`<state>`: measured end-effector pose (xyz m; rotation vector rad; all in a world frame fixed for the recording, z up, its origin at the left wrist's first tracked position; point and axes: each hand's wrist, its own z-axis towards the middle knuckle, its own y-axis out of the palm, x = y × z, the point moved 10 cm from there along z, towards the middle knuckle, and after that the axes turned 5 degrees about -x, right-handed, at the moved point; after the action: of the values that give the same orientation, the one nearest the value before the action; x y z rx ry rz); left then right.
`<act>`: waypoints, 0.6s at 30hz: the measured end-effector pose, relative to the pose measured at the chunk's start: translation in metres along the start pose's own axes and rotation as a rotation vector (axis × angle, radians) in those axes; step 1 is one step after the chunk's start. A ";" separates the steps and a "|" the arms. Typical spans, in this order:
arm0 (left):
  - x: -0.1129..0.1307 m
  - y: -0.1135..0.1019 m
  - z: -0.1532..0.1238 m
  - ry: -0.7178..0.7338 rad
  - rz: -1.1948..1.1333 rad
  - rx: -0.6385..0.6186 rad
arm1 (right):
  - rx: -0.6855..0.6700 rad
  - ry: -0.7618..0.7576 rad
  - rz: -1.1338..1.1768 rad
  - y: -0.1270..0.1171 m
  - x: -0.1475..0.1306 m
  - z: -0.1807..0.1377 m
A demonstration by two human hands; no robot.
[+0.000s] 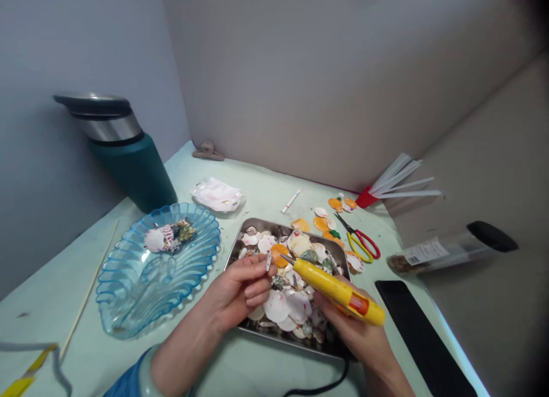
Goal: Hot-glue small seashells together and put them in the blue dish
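My left hand (240, 291) pinches a small pale shell (269, 261) between thumb and fingers, just above a metal tray (240, 237) filled with several seashells. My right hand (358, 331) grips a yellow glue gun (338, 291), its nozzle pointing left and nearly touching the small shell. A black cord (321, 385) trails from the gun toward me.
A blue shell-shaped glass dish (128, 288) with a few shells sits at the left. Behind it stands a teal flask (126, 154). Red-and-yellow scissors (362, 242), orange shells (323, 222), glue sticks (401, 179), a clear tube (446, 251) and a black phone (422, 337) lie to the right. A wooden skewer (88, 291) lies at the left.
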<state>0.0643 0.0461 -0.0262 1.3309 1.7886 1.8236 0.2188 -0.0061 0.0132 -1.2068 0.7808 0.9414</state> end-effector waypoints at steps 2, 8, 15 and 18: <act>0.000 0.001 0.000 -0.010 -0.019 -0.011 | 0.031 0.019 0.029 -0.002 0.004 -0.001; -0.001 0.000 0.000 -0.020 -0.013 -0.016 | 0.093 0.106 -0.046 -0.010 0.008 0.001; -0.002 -0.005 -0.001 -0.002 0.045 0.034 | 0.245 0.146 -0.595 -0.047 0.001 0.008; -0.002 -0.004 -0.002 -0.004 0.007 0.032 | 0.226 0.167 -0.857 -0.049 -0.002 0.015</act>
<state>0.0620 0.0440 -0.0300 1.3532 1.8209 1.8017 0.2628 0.0042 0.0382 -1.2558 0.4037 0.0481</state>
